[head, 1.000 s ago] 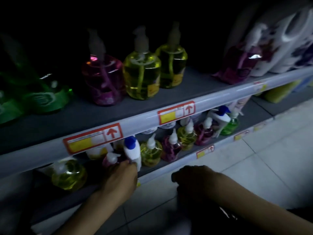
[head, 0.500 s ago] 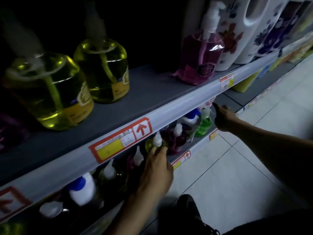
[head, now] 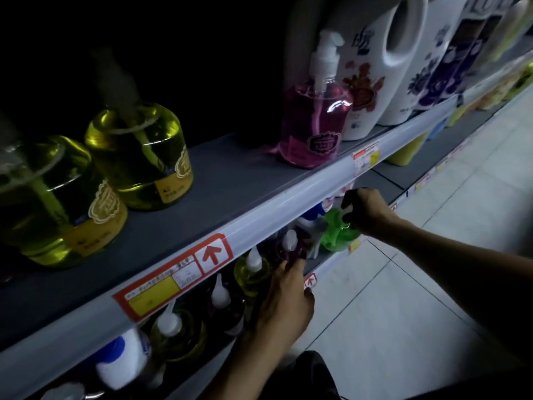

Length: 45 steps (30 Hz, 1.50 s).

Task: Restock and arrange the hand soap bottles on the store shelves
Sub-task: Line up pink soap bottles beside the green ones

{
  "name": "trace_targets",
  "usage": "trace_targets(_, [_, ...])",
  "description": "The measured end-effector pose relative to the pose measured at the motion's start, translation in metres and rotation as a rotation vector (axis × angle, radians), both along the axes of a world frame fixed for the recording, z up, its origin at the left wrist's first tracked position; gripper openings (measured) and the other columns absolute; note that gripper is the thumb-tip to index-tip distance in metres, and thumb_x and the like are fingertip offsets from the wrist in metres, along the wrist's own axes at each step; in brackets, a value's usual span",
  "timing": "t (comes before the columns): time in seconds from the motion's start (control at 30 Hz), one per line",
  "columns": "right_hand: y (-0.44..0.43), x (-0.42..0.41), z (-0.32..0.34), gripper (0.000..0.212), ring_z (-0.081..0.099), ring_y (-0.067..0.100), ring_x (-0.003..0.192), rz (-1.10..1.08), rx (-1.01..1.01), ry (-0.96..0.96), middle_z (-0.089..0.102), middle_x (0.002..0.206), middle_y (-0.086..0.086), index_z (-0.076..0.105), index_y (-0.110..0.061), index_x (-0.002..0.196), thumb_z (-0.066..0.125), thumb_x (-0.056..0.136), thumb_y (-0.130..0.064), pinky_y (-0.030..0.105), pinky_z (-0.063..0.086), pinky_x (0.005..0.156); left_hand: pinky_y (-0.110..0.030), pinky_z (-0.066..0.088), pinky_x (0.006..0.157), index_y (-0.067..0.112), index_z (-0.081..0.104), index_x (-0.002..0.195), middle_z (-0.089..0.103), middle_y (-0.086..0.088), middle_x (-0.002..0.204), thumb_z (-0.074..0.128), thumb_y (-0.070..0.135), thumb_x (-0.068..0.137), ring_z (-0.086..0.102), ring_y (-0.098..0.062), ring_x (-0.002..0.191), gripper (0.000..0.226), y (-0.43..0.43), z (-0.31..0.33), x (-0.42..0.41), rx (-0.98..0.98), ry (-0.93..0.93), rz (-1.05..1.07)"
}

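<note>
A row of small pump soap bottles stands on the lower shelf [head: 323, 262]. My right hand [head: 364, 212] grips the top of a green bottle [head: 337, 233] at the shelf's front edge. My left hand [head: 285, 298] reaches into the row, its fingertips at a dark purple bottle [head: 291, 249] beside a yellow bottle [head: 252, 272]; its grip is hidden. Further left sit more yellow and dark bottles and a white bottle with a blue cap [head: 124, 359]. Two big yellow soap bottles [head: 141, 157] and a pink pump bottle [head: 314, 125] stand on the upper shelf [head: 230, 180].
White detergent jugs [head: 403, 62] crowd the upper shelf to the right of the pink bottle. The upper shelf's pale rail with red price tags [head: 173, 281] overhangs the lower row. Tiled floor [head: 403, 298] lies on the right. The back of the shelves is dark.
The view has moved right along the shelf. My right hand has closed on the green bottle's top. My left hand has moved right from the yellow bottle to the purple one.
</note>
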State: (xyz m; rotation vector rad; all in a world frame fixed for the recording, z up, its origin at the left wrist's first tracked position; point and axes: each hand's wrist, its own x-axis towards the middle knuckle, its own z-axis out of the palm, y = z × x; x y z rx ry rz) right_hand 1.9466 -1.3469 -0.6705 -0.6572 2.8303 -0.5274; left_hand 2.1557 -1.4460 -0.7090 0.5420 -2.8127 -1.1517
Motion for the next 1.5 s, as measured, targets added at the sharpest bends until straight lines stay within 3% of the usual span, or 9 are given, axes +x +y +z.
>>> trace_targets(0.27, [0.022, 0.095, 0.124, 0.007, 0.066, 0.007, 0.053, 0.163, 0.124, -0.283, 0.071, 0.063, -0.001, 0.075, -0.011, 0.085, 0.073, 0.08, -0.008, 0.02, 0.055, 0.053, -0.037, 0.049, 0.095, 0.047, 0.034, 0.134, 0.049, 0.011, 0.13, 0.08, 0.036, 0.061, 0.058, -0.019, 0.11, 0.087, 0.011, 0.04, 0.016, 0.481, -0.057, -0.169])
trace_targets(0.43, [0.013, 0.156, 0.178, 0.013, 0.046, 0.005, 0.044, 0.393, -0.219, -0.673, 0.059, 0.064, 0.014, 0.073, 0.004, 0.084, 0.072, 0.072, 0.009, 0.014, 0.039, 0.043, -0.036, 0.048, 0.099, 0.055, 0.047, 0.12, 0.061, 0.015, 0.125, 0.089, 0.022, 0.058, 0.057, -0.008, 0.118, 0.082, -0.022, 0.092, 0.07, 0.712, -0.123, -0.524])
trace_targets(0.53, [-0.009, 0.172, 0.197, 0.026, 0.042, 0.008, 0.042, 0.527, -0.362, -0.737, 0.054, 0.072, 0.023, 0.076, -0.004, 0.08, 0.083, 0.055, -0.004, 0.016, 0.034, 0.043, -0.017, 0.049, 0.087, 0.055, 0.052, 0.11, 0.063, 0.034, 0.11, 0.081, 0.016, 0.057, 0.057, 0.008, 0.109, 0.072, -0.044, 0.127, 0.112, 0.813, -0.009, -0.439])
trace_targets(0.83, [-0.098, 0.267, 0.235, 0.017, 0.044, 0.005, 0.043, 0.858, -0.642, -0.769, 0.062, 0.055, -0.002, 0.076, -0.008, 0.075, 0.075, 0.062, 0.002, 0.013, 0.037, 0.043, -0.032, 0.05, 0.088, 0.027, 0.038, 0.136, 0.058, 0.001, 0.132, 0.087, 0.006, 0.057, 0.056, -0.019, 0.122, 0.095, -0.077, 0.14, 0.243, 0.914, 0.374, -0.075])
trace_targets(0.97, [-0.135, 0.318, 0.238, 0.019, 0.054, 0.005, 0.056, 0.92, -0.783, -0.712, 0.066, 0.068, 0.0, 0.074, -0.014, 0.084, 0.074, 0.068, -0.006, 0.012, 0.042, 0.049, -0.039, 0.052, 0.074, 0.026, 0.048, 0.125, 0.067, -0.014, 0.114, 0.084, 0.007, 0.057, 0.067, -0.026, 0.091, 0.079, -0.085, 0.147, 0.282, 0.777, 0.542, 0.207])
trace_targets(1.13, [-0.167, 0.377, 0.229, 0.05, 0.062, 0.001, 0.078, 0.785, -0.896, -0.404, 0.065, 0.092, -0.002, 0.061, -0.024, 0.114, 0.074, 0.067, -0.037, 0.013, 0.05, 0.07, -0.046, 0.053, 0.089, 0.028, 0.046, 0.129, 0.065, -0.004, 0.121, 0.083, 0.01, 0.061, 0.062, -0.024, 0.114, 0.08, -0.118, 0.163, 0.323, 0.541, 0.727, 0.444])
trace_targets(1.33, [-0.201, 0.428, 0.207, 0.049, 0.062, 0.004, 0.083, 0.765, -0.97, -0.228, 0.063, 0.088, -0.006, 0.04, -0.025, 0.128, 0.067, 0.088, -0.029, 0.033, 0.054, 0.078, -0.029, 0.049, 0.095, 0.056, 0.047, 0.118, 0.064, 0.014, 0.121, 0.073, 0.042, 0.068, 0.06, -0.001, 0.111, 0.059, -0.141, 0.184, 0.368, 0.298, 0.626, 0.487])
trace_targets(1.4, [-0.213, 0.44, 0.205, 0.042, 0.063, 0.007, 0.082, 0.795, -1.021, -0.246, 0.063, 0.086, -0.009, 0.045, -0.022, 0.124, 0.067, 0.088, -0.028, 0.039, 0.054, 0.078, -0.017, 0.043, 0.091, 0.046, 0.056, 0.112, 0.06, 0.008, 0.119, 0.055, 0.051, 0.076, 0.055, 0.0, 0.109, 0.036, -0.155, 0.198, 0.389, -0.107, 0.674, 0.685])
trace_targets(1.5, [-0.23, 0.457, 0.203, 0.034, 0.06, 0.0, 0.076, 0.877, -1.043, -0.245, 0.062, 0.082, -0.01, 0.048, -0.021, 0.116, 0.067, 0.088, -0.023, 0.022, 0.05, 0.069, -0.032, 0.038, 0.09, 0.027, 0.062, 0.105, 0.049, -0.011, 0.116, 0.049, 0.046, 0.08, 0.044, -0.025, 0.113, 0.034, -0.187, 0.208, 0.423, -0.567, 0.729, 1.087])
